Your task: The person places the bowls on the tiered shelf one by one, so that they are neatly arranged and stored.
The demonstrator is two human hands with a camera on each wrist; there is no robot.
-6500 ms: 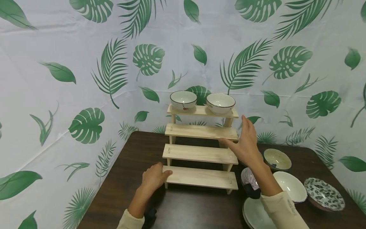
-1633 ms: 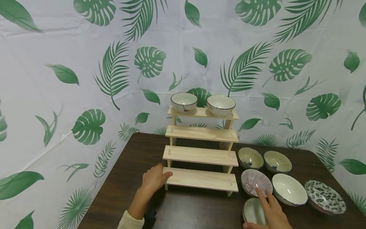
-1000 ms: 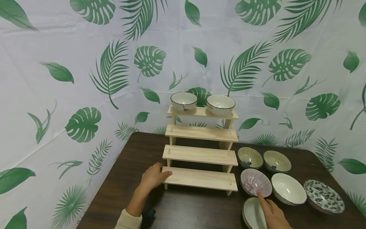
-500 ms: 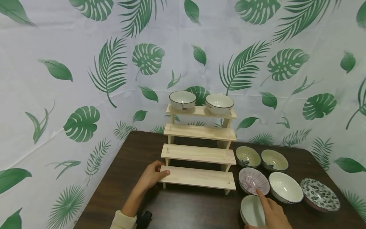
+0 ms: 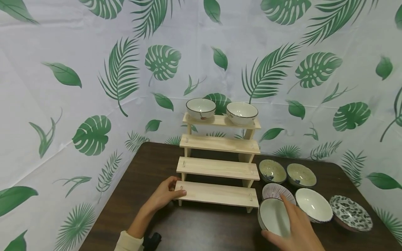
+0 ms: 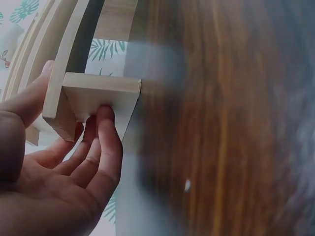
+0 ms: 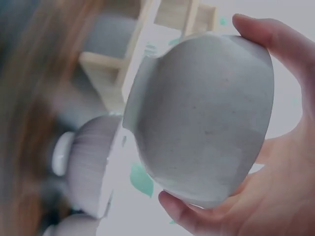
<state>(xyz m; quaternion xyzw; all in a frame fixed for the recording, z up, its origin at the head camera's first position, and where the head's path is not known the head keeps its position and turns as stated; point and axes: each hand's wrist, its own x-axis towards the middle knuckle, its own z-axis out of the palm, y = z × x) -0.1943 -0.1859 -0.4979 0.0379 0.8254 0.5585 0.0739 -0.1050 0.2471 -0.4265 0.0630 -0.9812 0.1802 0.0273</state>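
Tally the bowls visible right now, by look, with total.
White bowls with dark rims: 2
Speckled green bowls: 2
Pink-streaked bowl: 1
White bowl beside the pink-streaked one: 1
Black-and-white patterned bowl: 1
Plain pale bowl, in the right hand: 1
Total: 8

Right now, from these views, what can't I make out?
Head: the near inside of the pink bowl, covered by the held bowl and right hand.
Head: the right wrist, cut off by the bottom edge.
Head: some left hand fingertips, hidden at the rack.
Right wrist: the held bowl's inside, facing away.
Left wrist: the table's details, blurred.
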